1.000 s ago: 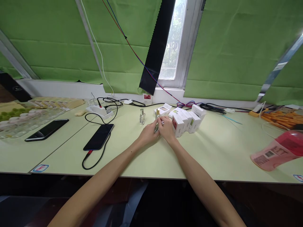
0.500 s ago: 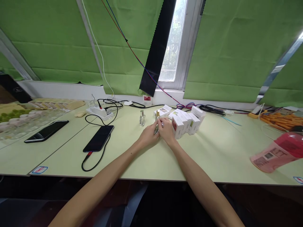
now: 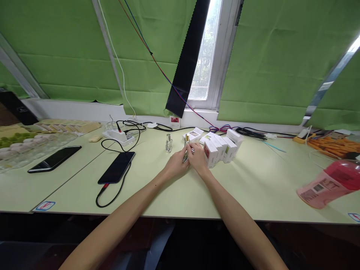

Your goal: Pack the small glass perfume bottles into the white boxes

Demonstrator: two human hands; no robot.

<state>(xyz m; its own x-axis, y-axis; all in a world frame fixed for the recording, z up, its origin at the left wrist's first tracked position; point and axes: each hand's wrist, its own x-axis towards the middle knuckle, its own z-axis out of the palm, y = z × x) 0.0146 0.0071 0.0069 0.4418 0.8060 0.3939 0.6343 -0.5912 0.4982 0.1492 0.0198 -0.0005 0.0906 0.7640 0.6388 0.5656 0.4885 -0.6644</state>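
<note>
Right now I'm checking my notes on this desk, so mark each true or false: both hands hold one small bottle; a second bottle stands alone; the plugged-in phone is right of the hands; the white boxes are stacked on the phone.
1. Both hands, left hand and right hand, hold one small bottle: true.
2. A second bottle stands alone: true.
3. The plugged-in phone lies right of the hands: false, left.
4. The white boxes sit on the phone: false, on the table.

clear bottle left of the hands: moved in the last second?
No. The clear bottle stands at the same spot relative to the white boxes and the charging phone; the small image shift is the camera moving.
</note>
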